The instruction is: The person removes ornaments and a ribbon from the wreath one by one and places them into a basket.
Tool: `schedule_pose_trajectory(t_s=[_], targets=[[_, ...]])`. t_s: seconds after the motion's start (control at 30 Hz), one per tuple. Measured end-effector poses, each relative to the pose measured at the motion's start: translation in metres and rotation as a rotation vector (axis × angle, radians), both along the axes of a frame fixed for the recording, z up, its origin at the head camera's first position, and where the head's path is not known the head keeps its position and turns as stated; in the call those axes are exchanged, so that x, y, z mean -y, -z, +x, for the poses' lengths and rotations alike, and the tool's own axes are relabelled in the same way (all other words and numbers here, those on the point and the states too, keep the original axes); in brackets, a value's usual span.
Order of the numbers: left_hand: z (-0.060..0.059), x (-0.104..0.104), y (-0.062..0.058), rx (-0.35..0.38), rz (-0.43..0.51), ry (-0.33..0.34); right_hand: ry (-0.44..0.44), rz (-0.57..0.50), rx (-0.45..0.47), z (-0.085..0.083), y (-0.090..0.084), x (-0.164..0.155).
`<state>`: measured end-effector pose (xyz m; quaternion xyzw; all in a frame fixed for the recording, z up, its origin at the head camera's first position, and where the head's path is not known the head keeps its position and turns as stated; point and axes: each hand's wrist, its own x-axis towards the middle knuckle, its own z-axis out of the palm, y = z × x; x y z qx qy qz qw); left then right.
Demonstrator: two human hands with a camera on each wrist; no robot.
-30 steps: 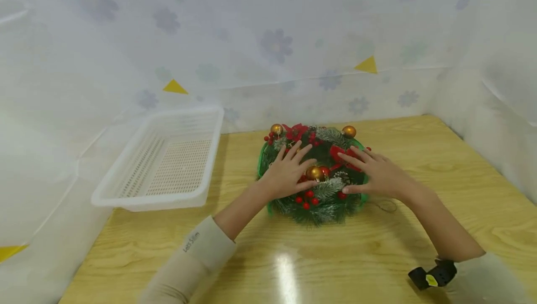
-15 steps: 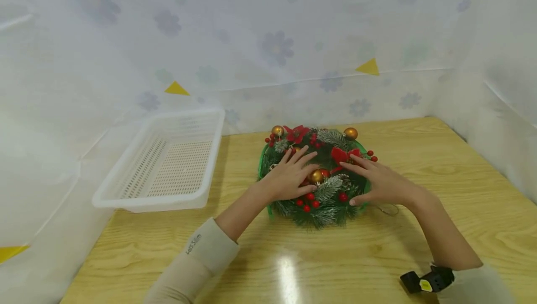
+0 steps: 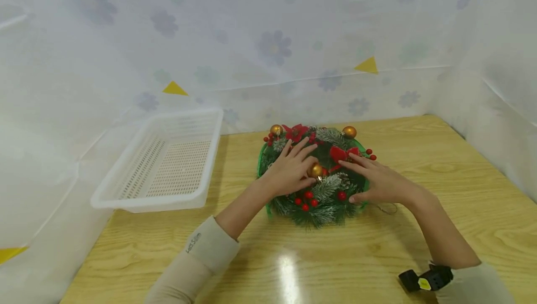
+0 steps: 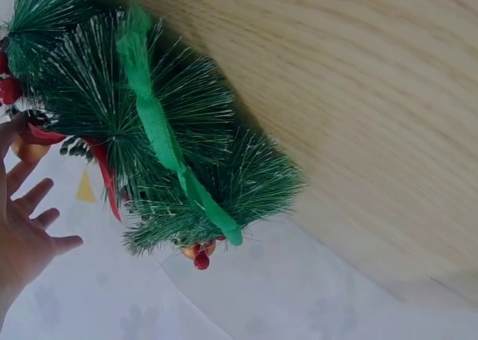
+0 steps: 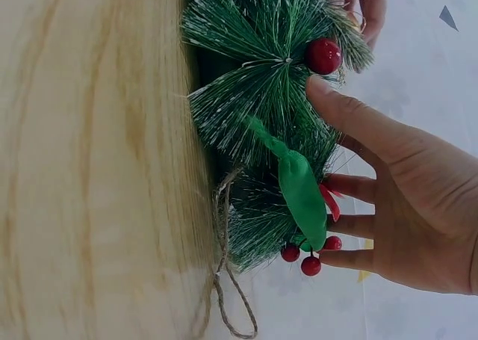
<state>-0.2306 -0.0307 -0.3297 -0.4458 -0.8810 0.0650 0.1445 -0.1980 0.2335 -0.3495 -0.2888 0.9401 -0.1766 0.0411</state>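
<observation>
Resting flat with fingers spread, the left hand (image 3: pixel 289 171) lies on the left half of the wreath (image 3: pixel 314 176), thumb beside a gold bauble (image 3: pixel 315 170). Equally relaxed, grasping nothing, the right hand (image 3: pixel 377 182) covers the wreath's right side. That wreath sits mid-bench (image 3: pixel 419 234), a white basket (image 3: pixel 163 164) well apart to its left.

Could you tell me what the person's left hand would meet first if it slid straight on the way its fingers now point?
Probably the red fabric poinsettia flower at the far rim of the green pine Christmas wreath: the left hand points up and right toward it, though depth is unclear.
</observation>
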Motion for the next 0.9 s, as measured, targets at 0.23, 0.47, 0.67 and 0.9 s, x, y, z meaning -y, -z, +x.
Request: schedule_pose_trajectory(t_s=[0.23,0.47,0.67,0.9], targets=[[-0.003,-0.004,-0.006,-0.112,0.035,-0.015,0.0,0.004,-0.002,-0.002,0.003,0.001],[-0.004,-0.009,-0.009,-0.11,0.052,-0.037,0.001,-0.005,0.013,-0.003,0.006,0.003],[-0.008,-0.014,-0.012,-0.147,0.079,-0.026,-0.001,-0.003,0.012,-0.004,0.004,0.003],[-0.009,-0.021,-0.016,-0.18,0.107,-0.042,-0.004,0.0,0.018,-0.002,0.006,0.001]])
